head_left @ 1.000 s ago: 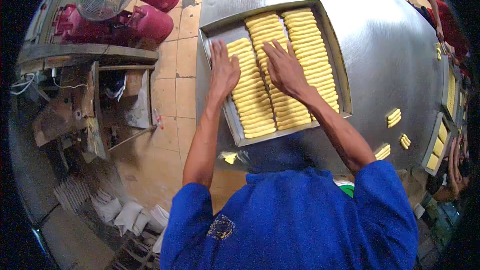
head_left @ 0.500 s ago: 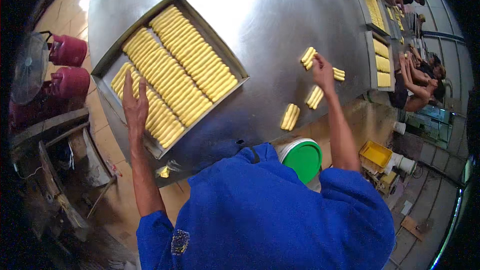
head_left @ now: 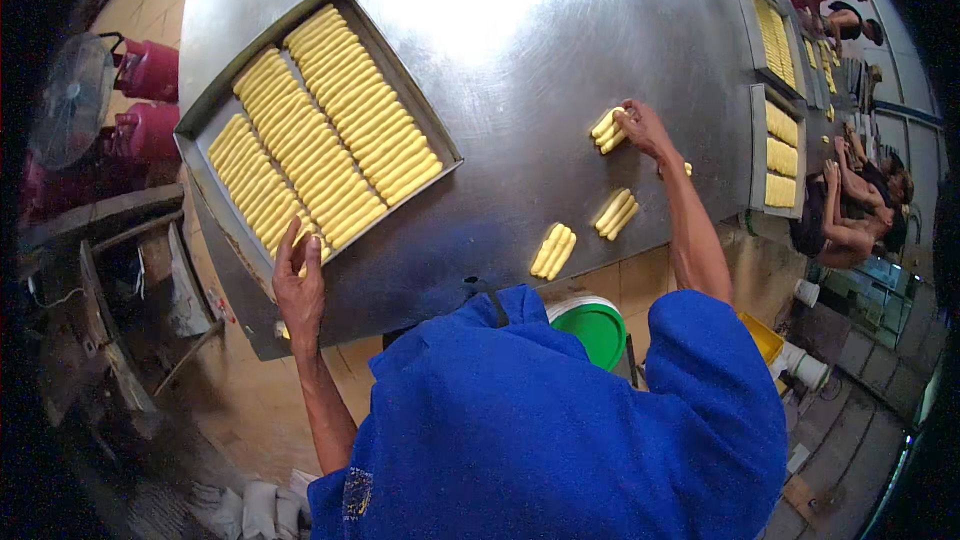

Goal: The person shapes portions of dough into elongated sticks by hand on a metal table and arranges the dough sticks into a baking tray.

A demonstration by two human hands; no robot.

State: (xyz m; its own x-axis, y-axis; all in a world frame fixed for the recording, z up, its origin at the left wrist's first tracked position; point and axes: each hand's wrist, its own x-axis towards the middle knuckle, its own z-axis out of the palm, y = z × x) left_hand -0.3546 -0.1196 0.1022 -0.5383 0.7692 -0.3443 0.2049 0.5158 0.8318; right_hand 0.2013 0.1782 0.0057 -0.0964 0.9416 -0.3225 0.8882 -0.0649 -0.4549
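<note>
Rows of yellow dough sticks (head_left: 300, 155) lie in a shallow metal tray (head_left: 205, 172) on the left of the steel table. At the near end of the tray's left row, my left hand (head_left: 299, 285) has its thumb and fingers around the last dough sticks; yellow dough shows between them. Farther right, my right hand (head_left: 648, 130) closes its fingertips on a small cluster of dough sticks (head_left: 606, 131) lying on the table. Two similar clusters (head_left: 616, 213) (head_left: 553, 251) rest nearer the table edge. Another, beside my right wrist, is partly hidden.
The steel table (head_left: 480, 140) spans the middle. Below its near edge stands a bucket with a green lid (head_left: 592, 333). Red gas cylinders (head_left: 148, 130) and a fan (head_left: 72, 100) are at left. Other people (head_left: 845, 195) work beside more dough trays (head_left: 778, 145) at far right.
My left hand has moved toward me along the left row to its near end. My right hand has come down onto the far dough cluster. The whole view has shifted slightly.
</note>
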